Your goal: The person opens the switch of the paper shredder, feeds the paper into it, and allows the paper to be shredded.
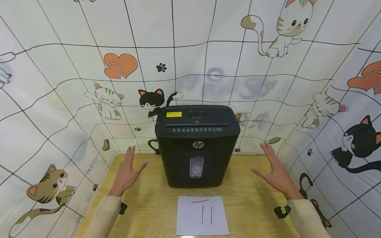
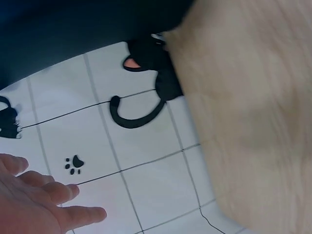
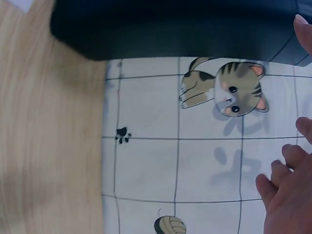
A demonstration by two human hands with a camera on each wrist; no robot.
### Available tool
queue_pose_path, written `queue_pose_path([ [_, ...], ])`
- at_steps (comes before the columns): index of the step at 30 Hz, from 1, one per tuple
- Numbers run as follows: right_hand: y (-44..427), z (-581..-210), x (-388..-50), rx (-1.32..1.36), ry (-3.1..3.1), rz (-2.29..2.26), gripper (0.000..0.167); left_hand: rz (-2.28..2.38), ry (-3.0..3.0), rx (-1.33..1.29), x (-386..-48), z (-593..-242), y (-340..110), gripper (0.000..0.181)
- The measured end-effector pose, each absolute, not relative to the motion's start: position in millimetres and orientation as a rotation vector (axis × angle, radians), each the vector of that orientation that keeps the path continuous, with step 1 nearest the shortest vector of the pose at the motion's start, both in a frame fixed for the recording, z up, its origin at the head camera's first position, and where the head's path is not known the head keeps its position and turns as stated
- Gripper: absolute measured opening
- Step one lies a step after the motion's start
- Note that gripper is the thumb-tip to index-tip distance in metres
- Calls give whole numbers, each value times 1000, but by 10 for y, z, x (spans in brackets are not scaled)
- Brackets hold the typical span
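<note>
A black HP paper shredder (image 1: 196, 148) stands upright at the back of the table, its small window showing shredded paper inside. In front of it lies a white sheet of paper (image 1: 193, 218) with one red stroke and two dark strokes. To the left of the shredder, my left hand (image 1: 126, 173) is raised with its fingers extended, touching nothing. On the other side, my right hand (image 1: 275, 173) is held up the same way, apart from the shredder. Both wrist views show the fingers spread beside the dark shredder body.
The wooden table (image 1: 143, 211) ends at a white wall covering (image 1: 190, 72) with grid lines and cartoon cats, which closes off the back and both sides. A dark wrist strap mount (image 1: 282, 211) sits at the right wrist, and another (image 1: 123, 208) at the left.
</note>
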State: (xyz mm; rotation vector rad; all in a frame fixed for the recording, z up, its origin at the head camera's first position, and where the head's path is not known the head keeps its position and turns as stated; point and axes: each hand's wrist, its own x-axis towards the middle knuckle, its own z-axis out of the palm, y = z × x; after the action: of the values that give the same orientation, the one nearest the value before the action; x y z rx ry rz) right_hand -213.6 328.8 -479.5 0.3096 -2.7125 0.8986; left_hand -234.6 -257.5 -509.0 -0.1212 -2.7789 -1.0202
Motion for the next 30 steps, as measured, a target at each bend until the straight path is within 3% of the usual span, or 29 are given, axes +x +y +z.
queue_pose_path([
  [14,3047,-4392,-2183,330,-2528,992,94,-1327,-2490,-149,-2489,-4543,-2531,67],
  [30,2840,-4065,-2349,514,-2196,936,70,-1290,-2369,-231,-2734,-3965,-2396,57],
])
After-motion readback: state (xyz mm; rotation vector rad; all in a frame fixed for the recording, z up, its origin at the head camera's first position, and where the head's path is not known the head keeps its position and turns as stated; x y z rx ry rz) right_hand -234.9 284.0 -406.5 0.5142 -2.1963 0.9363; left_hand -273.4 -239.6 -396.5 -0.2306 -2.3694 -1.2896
